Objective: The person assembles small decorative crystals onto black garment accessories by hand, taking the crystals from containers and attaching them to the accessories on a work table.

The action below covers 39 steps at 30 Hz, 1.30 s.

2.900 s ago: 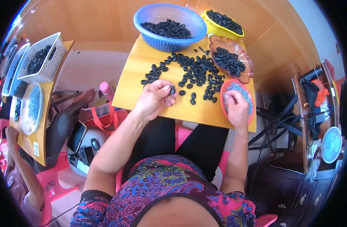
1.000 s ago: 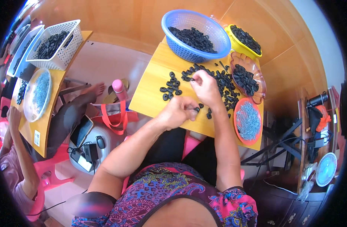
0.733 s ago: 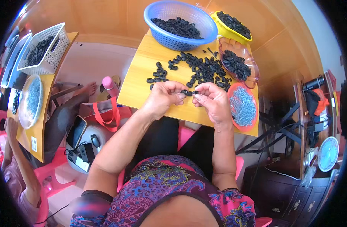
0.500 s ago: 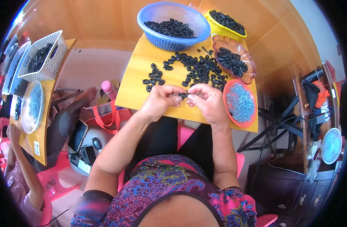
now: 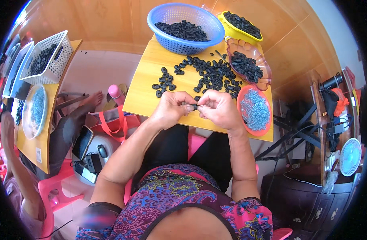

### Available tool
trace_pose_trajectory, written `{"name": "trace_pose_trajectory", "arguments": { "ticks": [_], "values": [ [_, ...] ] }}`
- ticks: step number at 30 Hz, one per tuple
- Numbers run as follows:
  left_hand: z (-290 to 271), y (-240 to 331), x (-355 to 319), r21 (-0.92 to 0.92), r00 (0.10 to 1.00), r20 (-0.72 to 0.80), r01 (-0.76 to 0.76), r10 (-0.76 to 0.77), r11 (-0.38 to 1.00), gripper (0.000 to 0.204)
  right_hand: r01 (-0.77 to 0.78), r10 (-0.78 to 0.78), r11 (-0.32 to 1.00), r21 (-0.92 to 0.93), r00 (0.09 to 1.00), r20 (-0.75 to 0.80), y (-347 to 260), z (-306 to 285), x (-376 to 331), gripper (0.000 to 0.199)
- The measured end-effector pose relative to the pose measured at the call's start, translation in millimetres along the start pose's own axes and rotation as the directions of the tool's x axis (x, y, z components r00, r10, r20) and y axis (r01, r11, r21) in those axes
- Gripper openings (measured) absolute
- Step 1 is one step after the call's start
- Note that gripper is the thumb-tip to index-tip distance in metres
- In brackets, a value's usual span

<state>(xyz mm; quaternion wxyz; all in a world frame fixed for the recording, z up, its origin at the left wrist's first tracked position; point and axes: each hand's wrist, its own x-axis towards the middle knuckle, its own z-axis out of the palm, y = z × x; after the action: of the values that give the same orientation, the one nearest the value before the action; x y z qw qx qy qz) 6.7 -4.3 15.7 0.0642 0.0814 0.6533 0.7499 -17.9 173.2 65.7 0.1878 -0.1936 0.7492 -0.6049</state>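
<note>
My left hand [image 5: 172, 108] pinches a small black plastic part [image 5: 194, 107] between thumb and fingers above the table's near edge. Closed in a pinch, my right hand [image 5: 218, 109] meets it from the other side; whether it grips the same part or something tiny cannot be made out. Just beyond my hands lie many loose black parts [image 5: 217, 76] in a spread pile, with a smaller cluster [image 5: 164, 82] to the left. Beside my right hand stands an orange-red plate [image 5: 267, 127] full of small silvery screws or pins [image 5: 253, 110].
On the wooden table [image 5: 145, 68] stand a blue basket [image 5: 183, 45], a yellow basin [image 5: 241, 35] and a brownish clear dish [image 5: 266, 74], all holding black parts. At left, another person's arm [image 5: 16, 160] is beside a second table with a white basket [image 5: 60, 64]. A fan [image 5: 350, 157] sits right.
My right hand has tilted, its fingers curling lower around the small part. The view has shifted slightly. At far left, the other person's hand has moved up.
</note>
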Motion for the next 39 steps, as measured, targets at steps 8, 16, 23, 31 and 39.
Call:
{"name": "trace_pose_trajectory", "arguments": {
  "ticks": [8, 16, 23, 31, 39],
  "values": [
    [-1, 7, -3, 0.143, 0.997, 0.071, -0.045, 0.035, 0.989, 0.007, 0.071, -0.050, 0.895, -0.441, 0.997, 0.059, -11, 3, -5, 0.005],
    [6, 0, -2, -0.042, 0.996, 0.088, 0.014, -0.010, 0.999, 0.008, -0.108, 0.056, 0.948, 0.300, 0.983, 0.176, 21, -18, -5, 0.014],
    [14, -6, -6, 0.109, 0.998, 0.044, -0.037, 0.032, 0.993, 0.005, -0.117, 0.061, 0.960, 0.254, 0.974, 0.217, 22, -22, -7, 0.014],
    [26, -11, -5, 0.088, 0.999, 0.030, 0.015, -0.018, 0.996, 0.007, -0.105, 0.077, 0.973, 0.204, 0.987, 0.141, 27, -22, -16, 0.010],
    [7, -26, 2, 0.189, 0.978, -0.133, -0.134, 0.160, 0.973, 0.035, 0.059, -0.052, 0.998, 0.019, 0.963, -0.263, 9, -101, -5, 0.007]
  ]
}}
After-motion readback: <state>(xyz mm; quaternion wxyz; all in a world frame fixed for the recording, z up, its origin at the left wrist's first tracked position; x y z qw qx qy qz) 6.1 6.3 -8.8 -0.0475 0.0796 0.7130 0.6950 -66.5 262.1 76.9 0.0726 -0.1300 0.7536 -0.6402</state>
